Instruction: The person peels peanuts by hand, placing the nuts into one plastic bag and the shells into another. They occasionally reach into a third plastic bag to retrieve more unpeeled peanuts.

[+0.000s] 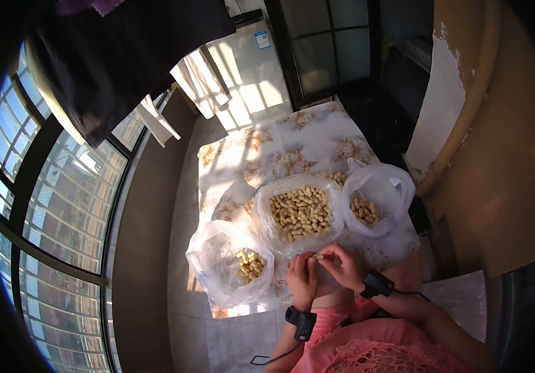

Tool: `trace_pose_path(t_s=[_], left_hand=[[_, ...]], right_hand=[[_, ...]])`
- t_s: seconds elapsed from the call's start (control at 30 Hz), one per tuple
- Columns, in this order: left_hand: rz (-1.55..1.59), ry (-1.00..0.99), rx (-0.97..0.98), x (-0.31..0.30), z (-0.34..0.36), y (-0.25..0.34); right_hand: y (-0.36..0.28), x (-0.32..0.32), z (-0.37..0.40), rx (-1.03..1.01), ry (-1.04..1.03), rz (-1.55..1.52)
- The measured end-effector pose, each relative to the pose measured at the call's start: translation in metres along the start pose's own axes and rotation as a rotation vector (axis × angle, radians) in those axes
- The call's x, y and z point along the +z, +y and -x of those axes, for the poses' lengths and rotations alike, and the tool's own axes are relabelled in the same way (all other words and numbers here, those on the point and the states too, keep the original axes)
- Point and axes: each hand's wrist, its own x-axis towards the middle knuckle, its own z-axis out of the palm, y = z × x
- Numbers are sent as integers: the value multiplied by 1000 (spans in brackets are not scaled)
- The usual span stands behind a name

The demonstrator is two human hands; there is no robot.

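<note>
A single peanut (319, 256) is pinched between the fingertips of both hands, just in front of the middle bag. My left hand (303, 277) is closed at its left end, and my right hand (344, 265) grips it from the right. Ahead of them, a pile of peanuts in the shell (300, 213) fills the middle plastic bag (265, 224). To the left, an open plastic bag (208, 255) holds a smaller heap of pale yellow and tan pieces (250, 266), too small to name surely. Another plastic bag (398, 186) on the right contains some peanuts (365, 211).
The bags stand on a table with a floral cloth (292, 160). Dark clothing (124, 62) hangs at upper left, near a barred window (74, 199). Behind the table is a white appliance (249, 74). A pipe (466, 118) runs along the right wall. Each wrist wears a black device with a cable.
</note>
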Motion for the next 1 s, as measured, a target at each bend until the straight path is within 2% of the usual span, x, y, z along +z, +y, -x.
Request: trace_pose_path(t_s=[0.53, 0.63, 1.0], left_hand=[[13, -15, -2, 0, 0, -1], [-8, 7, 49, 1, 0, -4], [66, -8, -33, -1, 1, -6]], right_hand=[[-11, -3, -2, 25, -41, 6], [-11, -3, -2, 20, -54, 18], [-10, -3, -3, 30, -82, -19]])
